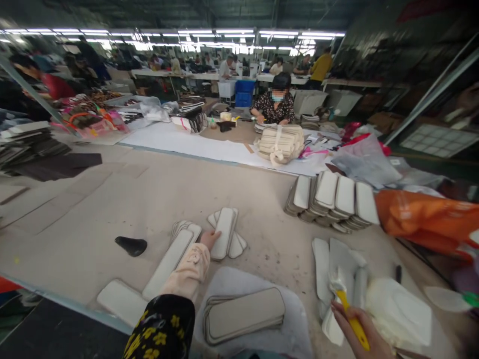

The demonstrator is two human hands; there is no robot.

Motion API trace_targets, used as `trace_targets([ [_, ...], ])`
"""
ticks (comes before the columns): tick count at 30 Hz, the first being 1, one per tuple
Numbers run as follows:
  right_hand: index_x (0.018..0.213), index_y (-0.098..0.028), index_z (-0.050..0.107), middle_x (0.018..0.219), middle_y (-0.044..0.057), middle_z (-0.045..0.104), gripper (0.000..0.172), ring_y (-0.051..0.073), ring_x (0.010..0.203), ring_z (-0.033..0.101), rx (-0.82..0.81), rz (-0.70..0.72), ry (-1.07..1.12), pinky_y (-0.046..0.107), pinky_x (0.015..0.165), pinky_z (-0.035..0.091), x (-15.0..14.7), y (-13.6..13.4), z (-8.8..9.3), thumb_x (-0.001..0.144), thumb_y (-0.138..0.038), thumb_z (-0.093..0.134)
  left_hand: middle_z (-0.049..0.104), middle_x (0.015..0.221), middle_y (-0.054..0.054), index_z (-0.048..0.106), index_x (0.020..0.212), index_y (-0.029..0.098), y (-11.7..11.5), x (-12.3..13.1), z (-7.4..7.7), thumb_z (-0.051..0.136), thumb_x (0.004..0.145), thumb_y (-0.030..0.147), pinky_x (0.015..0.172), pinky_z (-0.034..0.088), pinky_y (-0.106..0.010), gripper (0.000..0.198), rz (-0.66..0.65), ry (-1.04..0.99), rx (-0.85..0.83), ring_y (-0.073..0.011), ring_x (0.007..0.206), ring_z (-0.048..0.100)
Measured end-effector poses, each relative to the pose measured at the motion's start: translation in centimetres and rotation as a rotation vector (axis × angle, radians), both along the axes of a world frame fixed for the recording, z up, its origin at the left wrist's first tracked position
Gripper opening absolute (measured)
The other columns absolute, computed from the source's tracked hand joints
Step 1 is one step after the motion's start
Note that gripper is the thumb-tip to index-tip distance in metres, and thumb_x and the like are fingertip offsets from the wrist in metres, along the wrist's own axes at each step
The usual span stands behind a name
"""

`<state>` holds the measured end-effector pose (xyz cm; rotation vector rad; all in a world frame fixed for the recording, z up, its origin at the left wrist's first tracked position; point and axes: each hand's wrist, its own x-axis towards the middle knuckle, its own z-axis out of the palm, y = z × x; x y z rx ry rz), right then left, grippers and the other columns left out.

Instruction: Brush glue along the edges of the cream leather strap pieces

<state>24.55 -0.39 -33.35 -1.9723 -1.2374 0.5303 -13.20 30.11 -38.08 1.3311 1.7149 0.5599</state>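
Observation:
My left hand [210,240] is closed on the edge of a white rounded panel [225,229], thumb on top and the other fingers mostly hidden. That panel lies over a few crossed panels [237,245] on the table. Yellow-handled, the brush [352,319] is gripped in my right hand [364,333]; its pale bristles touch or hover over white-smeared pieces [342,259], I cannot tell which. Beside that hand stands a white plastic container [400,311]. Nearest to me, a stack of greyish panels [245,314] rests on a white sheet [295,336].
Long white panels [170,262] lie under and beside my left sleeve. A black saddle-shaped piece [130,246] is further left. Stacked panels [335,194] stand at the right, near an orange bag [426,219]. Across the table a masked person [277,107] works behind a tied bundle [282,142].

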Motion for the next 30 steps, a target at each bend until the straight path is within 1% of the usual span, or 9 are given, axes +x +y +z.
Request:
trace_targets([
  [3, 0.082, -0.024, 0.05, 0.101, 0.006, 0.071, 0.028, 0.024, 0.095, 0.067, 0.039, -0.021, 0.098, 0.03, 0.082, 0.056, -0.6, -0.8, -0.1, 0.075, -0.048, 0.063, 0.067, 0.1, -0.016, 0.063, 0.092, 0.01, 0.5, -0.3, 0.1, 0.062, 0.075, 0.032, 0.089, 0.043, -0.039, 0.027, -0.027, 0.153, 0.04, -0.0307, 0.108, 0.056],
  [6, 0.085, -0.023, 0.053, 0.094, 0.006, 0.07, 0.026, 0.021, 0.081, 0.068, 0.078, -0.046, 0.262, 0.031, 0.075, 0.056, -1.0, -1.8, -0.1, 0.079, -0.048, 0.058, 0.057, 0.122, -0.016, 0.059, 0.11, 0.012, -2.5, -0.3, 0.6, 0.058, 0.078, 0.038, 0.106, 0.03, -0.041, 0.041, -0.116, 0.25, 0.173, -0.029, 0.127, 0.041],
  [9, 0.087, -0.022, 0.056, 0.081, 0.004, 0.066, 0.025, 0.018, 0.069, 0.063, 0.067, -0.021, 0.405, 0.029, 0.065, 0.054, -1.9, -2.4, 0.1, 0.085, -0.047, 0.051, 0.052, 0.13, -0.014, 0.054, 0.121, 0.013, -9.0, -1.1, 0.7, 0.062, 0.074, 0.047, 0.108, 0.03, -0.038, 0.058, -0.398, 0.272, 0.344, -0.0265, 0.125, 0.043],
  [11, 0.083, -0.022, 0.057, 0.072, 0.003, 0.062, 0.026, 0.017, 0.064, 0.058, 0.038, 0.055, 0.483, 0.028, 0.06, 0.05, -3.0, -2.2, 0.4, 0.087, -0.046, 0.048, 0.048, 0.135, -0.013, 0.051, 0.126, 0.017, -14.2, -1.9, 0.2, 0.07, 0.063, 0.053, 0.109, 0.03, -0.04, 0.075, -0.575, 0.256, 0.359, -0.0285, 0.128, 0.04],
  [14, 0.083, -0.021, 0.055, 0.066, 0.001, 0.057, 0.028, 0.016, 0.059, 0.053, -0.029, 0.224, 0.595, 0.028, 0.055, 0.044, -5.1, -1.3, 1.0, 0.089, -0.046, 0.045, 0.041, 0.142, -0.015, 0.043, 0.134, 0.019, -20.8, -3.1, -0.9, 0.079, 0.047, 0.054, 0.109, 0.026, -0.049, 0.1, -0.643, 0.32, 0.248, -0.0342, 0.133, 0.031],
  [16, 0.087, -0.021, 0.054, 0.065, 0.0, 0.057, 0.027, 0.015, 0.058, 0.051, -0.079, 0.337, 0.653, 0.028, 0.055, 0.043, -6.8, -0.4, 1.2, 0.09, -0.045, 0.044, 0.04, 0.142, -0.016, 0.041, 0.135, 0.02, -23.3, -3.5, -1.4, 0.082, 0.045, 0.047, 0.109, 0.025, -0.052, 0.102, -0.616, 0.368, 0.164, -0.0354, 0.134, 0.03],
  [21, 0.084, -0.02, 0.054, 0.065, -0.001, 0.058, 0.027, 0.013, 0.059, 0.052, -0.187, 0.564, 0.693, 0.027, 0.059, 0.043, -11.1, 1.7, 0.9, 0.09, -0.045, 0.045, 0.045, 0.138, -0.014, 0.042, 0.133, 0.02, -24.7, -3.6, -1.9, 0.079, 0.052, 0.032, 0.11, 0.025, -0.051, 0.089, -0.528, 0.34, 0.151, -0.0316, 0.131, 0.036],
  [27, 0.087, -0.022, 0.052, 0.062, -0.003, 0.06, 0.025, 0.012, 0.055, 0.052, -0.267, 0.7, 0.711, 0.024, 0.055, 0.042, -15.9, 2.9, -0.6, 0.088, -0.046, 0.045, 0.045, 0.137, -0.013, 0.042, 0.13, 0.021, -25.2, -4.0, -3.5, 0.079, 0.051, 0.028, 0.109, 0.029, -0.049, 0.088, -0.388, 0.194, 0.175, -0.0298, 0.129, 0.039],
  [30, 0.086, -0.022, 0.052, 0.062, -0.003, 0.06, 0.025, 0.012, 0.054, 0.052, -0.285, 0.758, 0.673, 0.024, 0.055, 0.042, -17.9, 3.3, -0.9, 0.089, -0.045, 0.044, 0.046, 0.135, -0.012, 0.043, 0.128, 0.021, -25.4, -4.2, -4.1, 0.079, 0.049, 0.026, 0.109, 0.03, -0.049, 0.087, -0.367, 0.149, 0.195, -0.0296, 0.128, 0.04],
])
